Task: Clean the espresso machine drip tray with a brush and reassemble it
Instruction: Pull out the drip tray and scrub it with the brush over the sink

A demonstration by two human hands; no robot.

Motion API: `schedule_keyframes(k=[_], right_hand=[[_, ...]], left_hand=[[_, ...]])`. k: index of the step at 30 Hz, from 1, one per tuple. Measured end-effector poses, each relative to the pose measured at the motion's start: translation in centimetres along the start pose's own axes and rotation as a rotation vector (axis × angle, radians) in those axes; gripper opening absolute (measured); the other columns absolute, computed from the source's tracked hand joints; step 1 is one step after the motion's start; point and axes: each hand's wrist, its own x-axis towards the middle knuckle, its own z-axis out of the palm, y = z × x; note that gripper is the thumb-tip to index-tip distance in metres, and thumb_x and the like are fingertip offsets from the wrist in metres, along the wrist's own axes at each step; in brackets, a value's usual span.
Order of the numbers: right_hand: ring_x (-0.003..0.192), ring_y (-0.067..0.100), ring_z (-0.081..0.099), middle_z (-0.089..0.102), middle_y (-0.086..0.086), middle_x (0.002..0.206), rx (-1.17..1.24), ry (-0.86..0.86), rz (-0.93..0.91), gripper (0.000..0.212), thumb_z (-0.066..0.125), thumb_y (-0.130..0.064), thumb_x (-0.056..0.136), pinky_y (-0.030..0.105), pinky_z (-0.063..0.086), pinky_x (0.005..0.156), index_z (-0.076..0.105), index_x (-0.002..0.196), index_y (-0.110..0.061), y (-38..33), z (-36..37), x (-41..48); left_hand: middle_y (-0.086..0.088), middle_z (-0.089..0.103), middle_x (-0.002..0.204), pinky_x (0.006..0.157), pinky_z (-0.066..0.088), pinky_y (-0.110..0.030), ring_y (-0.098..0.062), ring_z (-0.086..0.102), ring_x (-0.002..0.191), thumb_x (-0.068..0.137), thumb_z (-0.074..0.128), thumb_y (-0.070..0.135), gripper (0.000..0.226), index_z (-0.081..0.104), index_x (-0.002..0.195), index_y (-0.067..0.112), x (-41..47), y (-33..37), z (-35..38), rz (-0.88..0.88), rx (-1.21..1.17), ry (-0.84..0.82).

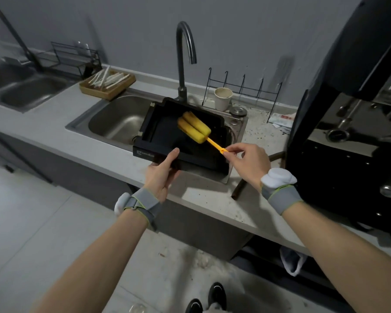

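The black drip tray [158, 132] is held tilted over the right part of a steel sink [115, 123]. My left hand [161, 175] grips its near edge, thumb on the rim. A yellow sponge brush [193, 127] with an orange handle lies with its head inside the tray. My right hand [250, 162] pinches the end of that handle. The black espresso machine [348, 123] stands on the counter at the right.
A dark faucet [183, 55] rises behind the tray. A paper cup [222, 98] and a wire rack [242, 91] stand behind the sink. A wooden box of straws [107, 83] sits left of the faucet, a second sink [25, 91] at far left.
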Motion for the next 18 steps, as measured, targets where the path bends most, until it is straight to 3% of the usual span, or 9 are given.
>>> schedule_keyframes(k=[5,8,10,11,12,14,16,18], right_hand=[[0.063,0.004,0.055,0.062,-0.023,0.068,0.002,-0.073,-0.011,0.014,0.067,-0.047,0.086,0.022,0.033,0.049,0.074,0.092,-0.036,-1.2,1.5,2.7],[0.063,0.002,0.058,0.061,-0.024,0.066,-0.025,-0.099,-0.002,0.016,0.067,-0.048,0.086,0.021,0.037,0.049,0.075,0.092,-0.036,-1.2,2.1,5.0],[0.067,0.007,0.063,0.063,-0.02,0.066,-0.043,-0.12,-0.001,0.016,0.066,-0.047,0.086,0.023,0.043,0.053,0.074,0.093,-0.035,-1.4,2.4,6.1],[0.071,0.01,0.065,0.064,-0.019,0.066,-0.041,-0.122,-0.01,0.016,0.066,-0.045,0.087,0.025,0.046,0.058,0.075,0.094,-0.033,-1.5,2.5,6.6],[0.074,0.012,0.065,0.064,-0.017,0.067,-0.039,-0.111,-0.026,0.016,0.066,-0.042,0.087,0.028,0.049,0.064,0.075,0.095,-0.031,-1.5,2.6,7.3],[0.079,0.015,0.064,0.064,-0.015,0.072,-0.034,-0.088,-0.032,0.014,0.065,-0.037,0.089,0.03,0.046,0.07,0.074,0.095,-0.029,-1.4,2.9,8.3],[0.082,0.017,0.063,0.063,-0.013,0.076,-0.023,-0.082,-0.033,0.012,0.064,-0.033,0.09,0.027,0.041,0.065,0.073,0.097,-0.028,-1.5,3.1,9.1],[0.086,0.019,0.063,0.065,-0.011,0.08,-0.009,-0.071,-0.023,0.011,0.064,-0.032,0.091,0.028,0.042,0.067,0.072,0.098,-0.026,-1.5,3.1,10.1]], left_hand=[[-0.007,0.072,0.08,0.07,0.063,-0.033,-0.013,0.072,0.068,0.069,0.09,0.027,0.043,0.058,0.093,0.011,1.7,1.5,1.0,0.049,0.049,0.018],[-0.005,0.065,0.069,0.066,0.062,-0.029,-0.013,0.07,0.064,0.068,0.09,0.028,0.047,0.056,0.095,0.011,3.2,2.5,1.8,0.073,0.063,0.033],[-0.003,0.062,0.064,0.065,0.061,-0.027,-0.011,0.066,0.061,0.069,0.09,0.029,0.058,0.056,0.111,0.007,4.1,3.2,1.9,0.091,0.087,0.035],[-0.006,0.067,0.071,0.067,0.062,-0.028,-0.009,0.065,0.06,0.069,0.09,0.029,0.073,0.051,0.126,0.003,4.5,3.4,2.0,0.107,0.106,0.036],[-0.015,0.072,0.091,0.073,0.062,-0.03,-0.006,0.064,0.061,0.069,0.09,0.03,0.09,0.041,0.139,0.0,5.0,3.5,2.2,0.123,0.125,0.042],[-0.031,0.053,0.135,0.084,0.061,-0.034,-0.003,0.065,0.073,0.068,0.09,0.033,0.109,0.026,0.15,-0.001,5.8,3.8,2.5,0.175,0.155,0.052],[-0.032,0.041,0.146,0.088,0.059,-0.035,-0.003,0.062,0.09,0.068,0.09,0.033,0.11,0.025,0.151,0.0,6.9,4.2,2.8,0.206,0.183,0.061],[-0.029,0.04,0.146,0.089,0.059,-0.033,-0.004,0.062,0.099,0.069,0.09,0.032,0.108,0.027,0.15,-0.001,7.9,4.6,3.3,0.241,0.219,0.032]])
